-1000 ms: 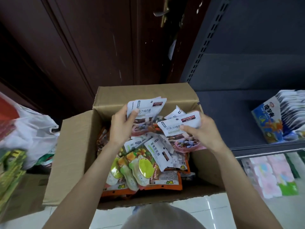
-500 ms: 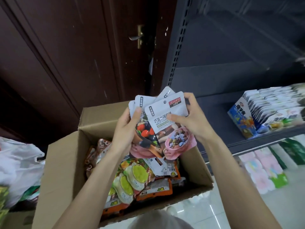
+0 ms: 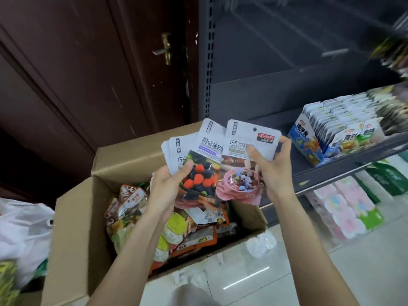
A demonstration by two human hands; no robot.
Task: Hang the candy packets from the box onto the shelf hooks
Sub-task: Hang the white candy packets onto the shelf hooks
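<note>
Since a moment ago, you have lifted the glossy candy packets [image 3: 203, 168] higher above the cardboard box [image 3: 72, 217] and fanned them wider. Your left hand [image 3: 165, 186] grips the berry-printed stack; your right hand [image 3: 273, 171] pinches the front packet [image 3: 245, 160], flat, hole-punched, its red label reading "ORANGE". The grey metal shelf [image 3: 331, 168] stands just right.

- One view only, from a camera worn on the person's head, looking forward and steeply down.
- Close in: both forearms enter from the bottom edge.
- The open cardboard box [image 3: 75, 228] fills the lower centre; a dark wooden door [image 3: 88, 74] is upper left, a grey shelf unit [image 3: 276, 85] upper right.
- Wide-angle lens bends the frame edges.
</note>
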